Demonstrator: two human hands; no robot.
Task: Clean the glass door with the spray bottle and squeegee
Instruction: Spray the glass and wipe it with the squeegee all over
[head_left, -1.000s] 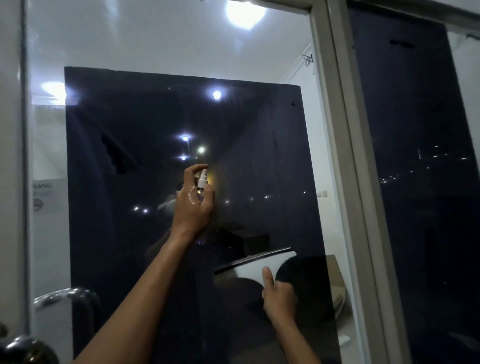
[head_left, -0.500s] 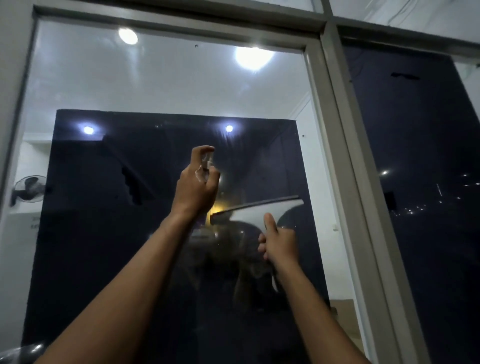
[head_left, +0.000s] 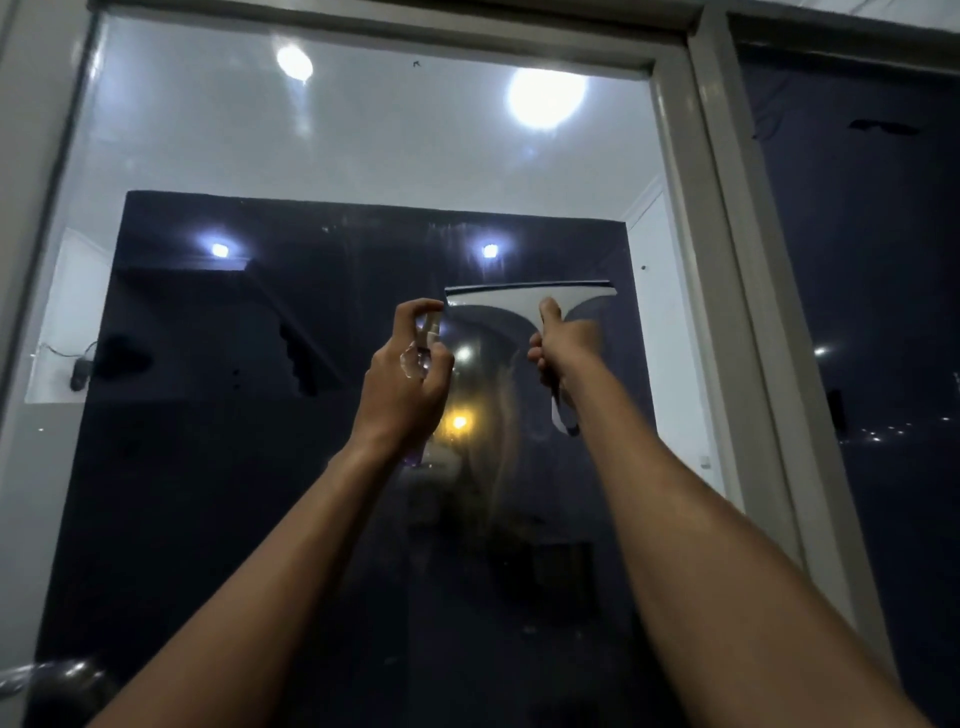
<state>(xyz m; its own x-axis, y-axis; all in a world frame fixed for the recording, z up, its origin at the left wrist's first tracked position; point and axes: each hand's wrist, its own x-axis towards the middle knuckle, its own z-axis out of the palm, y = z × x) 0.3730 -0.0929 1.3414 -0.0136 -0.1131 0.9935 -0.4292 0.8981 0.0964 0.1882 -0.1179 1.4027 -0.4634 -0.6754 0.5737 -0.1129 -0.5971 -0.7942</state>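
My left hand wraps small light spray bottle, finger on top. Right hand fists stiff squeegee handle, beside bottle; glass door fragile.

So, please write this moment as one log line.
left hand: holds spray bottle | right hand: grips squeegee | glass door: both raised

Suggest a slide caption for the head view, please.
Left hand grips spray bottle; right hand holds squeegee against glass door.
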